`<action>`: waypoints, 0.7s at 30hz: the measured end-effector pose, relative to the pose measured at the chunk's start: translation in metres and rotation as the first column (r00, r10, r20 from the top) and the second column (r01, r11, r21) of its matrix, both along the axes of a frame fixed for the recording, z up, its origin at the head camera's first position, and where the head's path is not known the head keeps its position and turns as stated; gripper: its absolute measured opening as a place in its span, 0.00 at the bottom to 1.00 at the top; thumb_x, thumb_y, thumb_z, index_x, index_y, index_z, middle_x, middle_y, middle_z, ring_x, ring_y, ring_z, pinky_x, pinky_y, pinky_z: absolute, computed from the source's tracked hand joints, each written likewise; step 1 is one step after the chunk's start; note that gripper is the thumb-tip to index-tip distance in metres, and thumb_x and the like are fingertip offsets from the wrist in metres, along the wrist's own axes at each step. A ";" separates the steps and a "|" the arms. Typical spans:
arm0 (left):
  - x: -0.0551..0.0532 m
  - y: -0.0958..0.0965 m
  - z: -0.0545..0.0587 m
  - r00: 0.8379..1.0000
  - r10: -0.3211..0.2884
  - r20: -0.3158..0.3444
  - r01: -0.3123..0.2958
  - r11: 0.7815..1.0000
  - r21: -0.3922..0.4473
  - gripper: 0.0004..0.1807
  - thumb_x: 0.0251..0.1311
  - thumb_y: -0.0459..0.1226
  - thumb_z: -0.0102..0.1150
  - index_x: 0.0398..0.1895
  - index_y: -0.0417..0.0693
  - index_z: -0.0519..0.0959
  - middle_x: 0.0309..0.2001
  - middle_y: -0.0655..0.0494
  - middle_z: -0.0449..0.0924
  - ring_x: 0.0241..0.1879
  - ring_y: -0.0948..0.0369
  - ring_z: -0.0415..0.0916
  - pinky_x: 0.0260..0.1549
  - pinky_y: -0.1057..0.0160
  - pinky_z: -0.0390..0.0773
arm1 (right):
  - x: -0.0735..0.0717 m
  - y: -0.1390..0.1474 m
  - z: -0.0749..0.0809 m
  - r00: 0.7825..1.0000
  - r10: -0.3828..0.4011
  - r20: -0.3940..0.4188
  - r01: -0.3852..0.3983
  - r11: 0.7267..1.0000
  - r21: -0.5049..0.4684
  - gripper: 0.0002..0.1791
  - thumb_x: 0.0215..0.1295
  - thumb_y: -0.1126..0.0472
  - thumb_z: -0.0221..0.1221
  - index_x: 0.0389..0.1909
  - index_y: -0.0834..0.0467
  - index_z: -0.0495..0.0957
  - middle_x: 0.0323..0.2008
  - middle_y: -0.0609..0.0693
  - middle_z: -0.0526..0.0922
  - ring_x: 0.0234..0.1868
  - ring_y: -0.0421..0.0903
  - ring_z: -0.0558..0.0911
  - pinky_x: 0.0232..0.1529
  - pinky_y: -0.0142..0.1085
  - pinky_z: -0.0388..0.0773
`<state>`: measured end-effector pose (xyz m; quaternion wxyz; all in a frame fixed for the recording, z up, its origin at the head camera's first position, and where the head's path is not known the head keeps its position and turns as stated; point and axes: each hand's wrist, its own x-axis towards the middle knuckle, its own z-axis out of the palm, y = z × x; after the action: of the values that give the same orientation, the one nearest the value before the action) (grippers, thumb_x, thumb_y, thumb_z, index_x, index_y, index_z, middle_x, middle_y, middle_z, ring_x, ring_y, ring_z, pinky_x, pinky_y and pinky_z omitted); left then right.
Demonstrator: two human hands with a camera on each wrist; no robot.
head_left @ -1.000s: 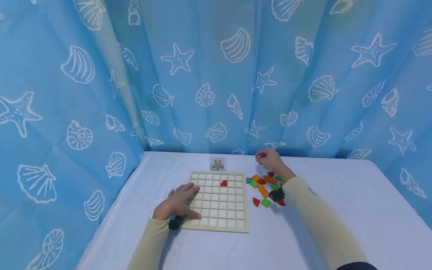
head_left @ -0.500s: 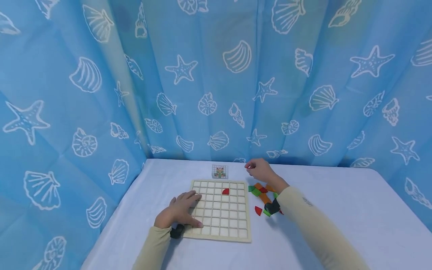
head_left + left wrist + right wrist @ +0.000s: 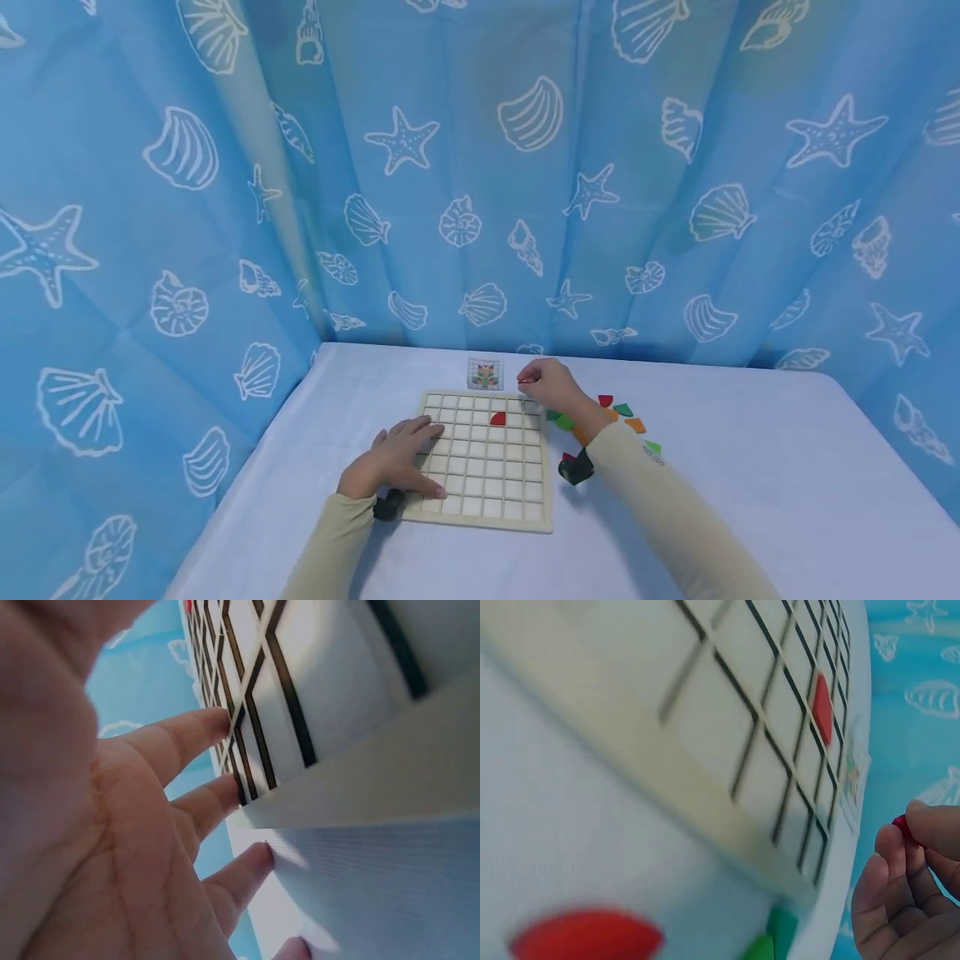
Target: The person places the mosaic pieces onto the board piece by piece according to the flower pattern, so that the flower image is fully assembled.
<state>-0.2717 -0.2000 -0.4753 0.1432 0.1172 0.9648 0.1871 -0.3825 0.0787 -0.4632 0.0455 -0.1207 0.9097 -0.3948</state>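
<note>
Along the far edge of the white table, in the head view, a picture card lies just beyond the grid board, with the shell-print curtain close behind. The left hand spreads relaxed fingers over the board's left edge, holding nothing. Near the far edge, toward its right corner, the right hand pinches a small red piece. A red quarter piece sits in one cell. Tabletop stretches from the loose pieces to the right edge; the right sleeve hides some of them.

From the left wrist, two fingertips meet the board's edge and two reach past it over the table; how firmly they press cannot be told, and the palm is cut off.

From the right wrist, thumb and finger mostly cover the pinched piece, its shape unclear. One nearer red piece is blurred, and green pieces are cropped below.
</note>
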 end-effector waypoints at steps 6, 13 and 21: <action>0.001 0.001 -0.001 1.000 -0.014 -0.004 0.014 1.000 -0.003 0.56 0.39 0.58 0.78 0.74 0.55 0.63 0.77 0.48 0.55 0.76 0.44 0.49 0.70 0.32 0.47 | 0.009 -0.013 -0.007 0.999 0.041 -0.008 -0.041 0.999 -0.036 0.05 0.64 0.64 0.63 0.38 0.62 0.83 0.33 0.52 0.83 0.34 0.44 0.78 0.36 0.36 0.77; 0.002 -0.001 0.003 1.000 -0.011 0.003 0.011 1.000 0.004 0.56 0.39 0.58 0.79 0.74 0.54 0.63 0.77 0.48 0.54 0.76 0.45 0.49 0.70 0.32 0.47 | 0.018 -0.026 -0.007 0.998 0.054 0.037 -0.050 0.994 -0.101 0.03 0.64 0.64 0.63 0.36 0.60 0.83 0.32 0.52 0.83 0.34 0.45 0.78 0.36 0.35 0.77; -0.001 -0.004 -0.003 0.999 -0.032 0.004 0.032 0.999 -0.003 0.57 0.40 0.60 0.77 0.75 0.57 0.61 0.78 0.50 0.53 0.77 0.46 0.48 0.70 0.33 0.47 | 0.022 -0.037 -0.018 0.993 0.050 0.105 -0.034 0.988 -0.148 0.04 0.62 0.62 0.67 0.33 0.58 0.83 0.31 0.51 0.83 0.32 0.45 0.78 0.33 0.35 0.76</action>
<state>-0.2726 -0.2044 -0.4788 0.1484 0.1320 0.9627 0.1837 -0.3606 0.0421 -0.4812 0.0942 -0.1212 0.8717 -0.4653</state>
